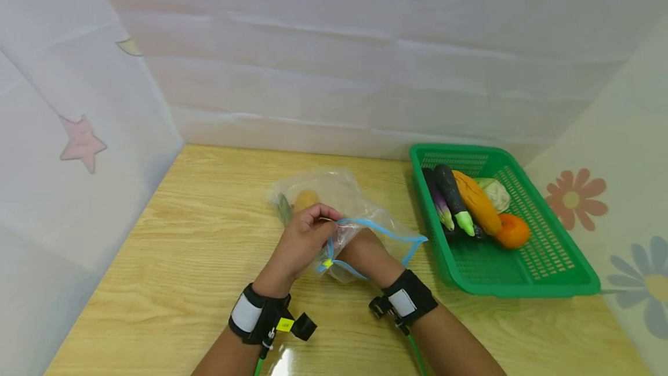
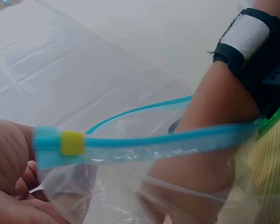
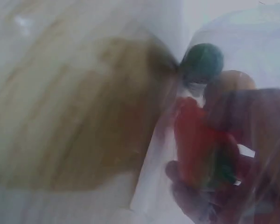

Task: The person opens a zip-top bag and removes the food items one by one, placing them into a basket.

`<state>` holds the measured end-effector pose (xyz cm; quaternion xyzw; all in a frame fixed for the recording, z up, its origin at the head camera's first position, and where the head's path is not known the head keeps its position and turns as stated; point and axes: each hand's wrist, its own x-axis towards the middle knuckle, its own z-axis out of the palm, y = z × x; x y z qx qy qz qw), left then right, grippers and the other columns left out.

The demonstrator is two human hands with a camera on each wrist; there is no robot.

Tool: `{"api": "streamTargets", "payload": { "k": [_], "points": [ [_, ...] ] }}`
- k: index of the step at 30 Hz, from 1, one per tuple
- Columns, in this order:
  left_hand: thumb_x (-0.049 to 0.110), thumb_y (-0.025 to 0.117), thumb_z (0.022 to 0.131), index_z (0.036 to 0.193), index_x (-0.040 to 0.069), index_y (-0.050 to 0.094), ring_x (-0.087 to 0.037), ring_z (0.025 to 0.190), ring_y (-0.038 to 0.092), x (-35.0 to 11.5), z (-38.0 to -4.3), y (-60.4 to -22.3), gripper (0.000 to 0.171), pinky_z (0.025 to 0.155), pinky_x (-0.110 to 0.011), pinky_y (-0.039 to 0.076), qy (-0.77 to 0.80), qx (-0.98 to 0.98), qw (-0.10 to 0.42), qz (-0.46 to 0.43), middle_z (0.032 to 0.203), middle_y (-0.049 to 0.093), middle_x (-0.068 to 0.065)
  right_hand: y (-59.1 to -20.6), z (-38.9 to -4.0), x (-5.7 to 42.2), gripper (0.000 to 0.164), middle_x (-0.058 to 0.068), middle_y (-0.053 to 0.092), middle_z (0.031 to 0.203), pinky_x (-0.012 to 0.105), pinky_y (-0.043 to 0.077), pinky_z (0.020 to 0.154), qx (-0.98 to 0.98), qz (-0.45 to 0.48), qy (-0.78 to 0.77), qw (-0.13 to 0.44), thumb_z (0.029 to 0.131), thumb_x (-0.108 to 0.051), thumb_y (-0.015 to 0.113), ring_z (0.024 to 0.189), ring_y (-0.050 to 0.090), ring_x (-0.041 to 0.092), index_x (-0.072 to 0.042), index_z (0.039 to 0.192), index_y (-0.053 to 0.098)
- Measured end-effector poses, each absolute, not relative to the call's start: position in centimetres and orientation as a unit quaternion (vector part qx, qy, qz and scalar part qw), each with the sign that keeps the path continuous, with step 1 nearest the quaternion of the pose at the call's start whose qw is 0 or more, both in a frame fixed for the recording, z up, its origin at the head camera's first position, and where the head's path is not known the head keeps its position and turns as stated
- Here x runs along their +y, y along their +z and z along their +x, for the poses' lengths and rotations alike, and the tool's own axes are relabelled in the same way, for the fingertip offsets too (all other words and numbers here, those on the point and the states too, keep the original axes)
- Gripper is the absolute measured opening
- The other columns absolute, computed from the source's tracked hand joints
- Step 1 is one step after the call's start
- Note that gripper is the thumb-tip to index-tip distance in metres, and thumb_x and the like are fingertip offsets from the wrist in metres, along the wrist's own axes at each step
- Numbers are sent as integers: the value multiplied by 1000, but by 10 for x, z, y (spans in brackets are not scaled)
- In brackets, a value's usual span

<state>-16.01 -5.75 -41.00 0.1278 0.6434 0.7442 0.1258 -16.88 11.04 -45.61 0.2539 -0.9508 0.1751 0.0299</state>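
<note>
A clear zip bag [image 1: 334, 183] with a blue zip strip and a yellow slider [image 2: 72, 143] lies on the table, mouth toward me. My left hand [image 1: 305, 239] pinches its rim on the left side. Through the mouth reaches my right hand [image 1: 363, 253], inside the bag to the wrist. In the right wrist view its fingers curl round a red pepper [image 3: 193, 140] with a green end, seen hazily through plastic. Deeper in the bag lie a yellowish round thing [image 1: 307, 198] and a long green vegetable [image 1: 284, 209]. A dark green rounded end [image 3: 203, 63] shows past the pepper.
On the right stands a green plastic basket [image 1: 579, 271] holding eggplants [image 1: 452, 190], a long orange-yellow vegetable [image 1: 476, 202], a pale cabbage-like vegetable [image 1: 496, 194] and an orange [image 1: 514, 231]. White sheeting rises behind the wooden table [image 1: 172, 248] and at both sides.
</note>
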Motion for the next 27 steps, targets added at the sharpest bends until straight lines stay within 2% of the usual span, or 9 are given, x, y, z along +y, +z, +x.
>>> {"api": "streamTargets", "payload": {
  "k": [4,7,8,11,12,15,18,23,27],
  "points": [
    [0,53,93,105,-1,64,-16,76,54,-60,-162,-408,16,64,-25,44,746,643,119,125,98,62,-12,-439,-163,117,17,-2,60,73,26,42,50,-959,228,165,20,100,-22,61,60,56,11,-8,107,67],
    [-1,52,93,105,-3,63,-17,73,54,-61,-164,-406,16,63,-26,44,751,639,115,124,97,62,-13,-422,-159,121,23,-5,41,57,25,30,47,-966,192,171,-9,101,-20,53,48,38,9,-11,84,64],
    [-1,52,93,105,-3,63,-17,72,54,-62,-164,-405,16,62,-26,44,752,637,114,121,96,62,-13,-417,-158,123,23,-6,40,56,26,29,48,-967,186,175,-13,99,-17,53,47,35,9,-12,80,63],
    [-2,52,94,105,-4,63,-17,71,54,-62,-164,-403,16,62,-24,44,755,636,112,115,97,62,-13,-406,-153,126,14,-7,50,63,27,33,52,-969,188,158,5,88,-10,57,52,37,9,-12,76,63],
    [-2,52,94,105,-4,63,-17,71,54,-62,-164,-402,15,62,-24,44,755,636,113,114,97,62,-13,-402,-150,128,9,-5,56,67,28,35,53,-969,193,154,15,86,-8,59,54,40,10,-12,80,65],
    [-2,52,95,105,-4,62,-17,72,55,-61,-165,-403,14,62,-23,45,755,636,117,111,96,62,-14,-393,-141,132,20,-2,67,86,30,43,58,-963,220,147,40,81,-5,61,64,51,12,-14,95,72],
    [-1,53,96,105,-4,62,-17,73,57,-61,-166,-403,14,62,-23,46,756,636,120,104,95,63,-15,-379,-129,138,28,-1,69,98,30,48,63,-956,251,146,51,81,-5,60,72,57,14,-13,104,73],
    [-1,53,96,105,-3,63,-19,78,62,-62,-166,-403,13,61,-23,45,755,639,117,93,96,66,-15,-352,-111,153,30,-5,69,104,30,49,66,-946,282,148,63,81,-3,60,78,59,13,-14,104,74],
    [-2,54,95,105,-4,63,-18,76,61,-61,-166,-405,14,61,-22,47,754,640,112,97,96,64,-15,-338,-103,174,35,-6,68,110,34,51,73,-936,305,163,73,79,0,59,93,63,15,-16,106,75]
  ]
}}
